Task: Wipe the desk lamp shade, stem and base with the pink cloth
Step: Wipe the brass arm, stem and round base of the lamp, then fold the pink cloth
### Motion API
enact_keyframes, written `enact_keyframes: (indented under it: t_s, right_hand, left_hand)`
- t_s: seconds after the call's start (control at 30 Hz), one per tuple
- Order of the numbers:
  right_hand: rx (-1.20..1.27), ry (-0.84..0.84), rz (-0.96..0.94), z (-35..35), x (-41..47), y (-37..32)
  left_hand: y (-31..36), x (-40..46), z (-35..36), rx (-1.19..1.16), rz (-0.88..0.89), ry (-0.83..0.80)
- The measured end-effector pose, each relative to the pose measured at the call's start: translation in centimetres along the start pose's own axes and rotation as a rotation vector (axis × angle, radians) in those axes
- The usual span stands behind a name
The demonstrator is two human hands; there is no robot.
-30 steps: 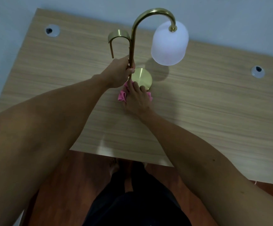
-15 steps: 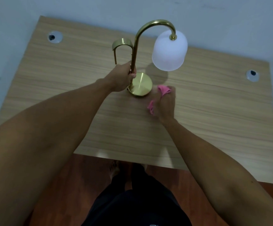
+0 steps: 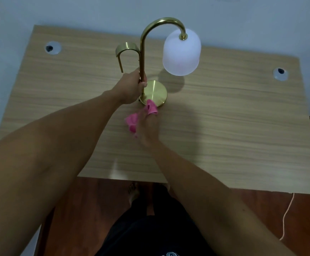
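A brass desk lamp stands upright on the wooden desk. Its curved stem arches over to a white frosted shade hanging on the right, and a brass handle loop sits on the left. My left hand is closed around the lower stem. The round brass base lies just right of that hand. My right hand holds the pink cloth, and the cloth's tip touches the front rim of the base. More cloth bunches out left of that hand.
Two round cable grommets sit in the desk top, one at the back left and one at the back right. A wall rises right behind the desk. A thin cord trails on the wooden floor at the right.
My right hand first swung the cloth from the base's front to its right side, then came back to the front rim. My left hand kept its grip on the stem.
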State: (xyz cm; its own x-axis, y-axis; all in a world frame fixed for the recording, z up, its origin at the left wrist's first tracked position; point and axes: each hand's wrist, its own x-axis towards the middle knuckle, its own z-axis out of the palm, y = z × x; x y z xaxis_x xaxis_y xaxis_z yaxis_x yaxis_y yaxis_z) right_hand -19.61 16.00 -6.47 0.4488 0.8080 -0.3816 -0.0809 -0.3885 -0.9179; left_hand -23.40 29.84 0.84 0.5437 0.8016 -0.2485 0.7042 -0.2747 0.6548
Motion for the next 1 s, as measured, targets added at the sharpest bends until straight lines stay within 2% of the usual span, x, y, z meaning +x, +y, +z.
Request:
enact_keyframes:
  t_s: [0.1, 0.17, 0.27, 0.4, 0.47, 0.53, 0.6, 0.7, 0.8, 1.0]
  right_hand:
    - [-0.042, -0.227, 0.014, 1.9, -1.5, -1.6]
    - [-0.032, -0.278, 0.030, 1.6, -1.2, -2.6]
    - [0.075, -0.337, 0.181, -1.2, -1.2, -4.4]
    - [0.318, -0.384, 0.403, -6.3, -2.6, -5.8]
    - [0.420, -0.360, 0.476, -8.2, -3.4, -6.4]
    - [0.475, -0.320, 0.482, -9.4, -4.1, -6.9]
    - [0.511, -0.308, 0.454, -10.1, -4.3, -7.2]
    - [0.493, -0.305, 0.450, -11.0, -4.9, -7.8]
    - [0.445, -0.255, 0.446, -12.6, -5.3, -7.6]
    - [0.392, -0.037, 0.418, -17.1, -6.3, -6.2]
  left_hand:
    - [0.2, -0.1, -0.1, -0.005, -0.027, -0.020]
    - [0.1, -0.5, -0.9, -0.022, -0.042, -0.068]
    - [-1.0, -2.6, -2.2, -0.116, -0.112, -0.145]
    - [-3.8, -6.8, -1.6, -0.242, -0.182, -0.030]
    - [-4.5, -9.0, -0.8, -0.534, -0.336, -0.057]
    - [-4.8, -10.5, 0.0, -0.807, -0.486, -0.219]
    - [-4.4, -11.6, 0.8, -0.981, -0.522, -0.304]
    - [-2.4, -12.6, 1.7, -1.182, -0.516, -0.284]
    - [-0.4, -12.7, 2.3, -1.172, -0.434, -0.314]
    - [3.2, -12.0, 5.2, -1.016, -0.352, -0.374]
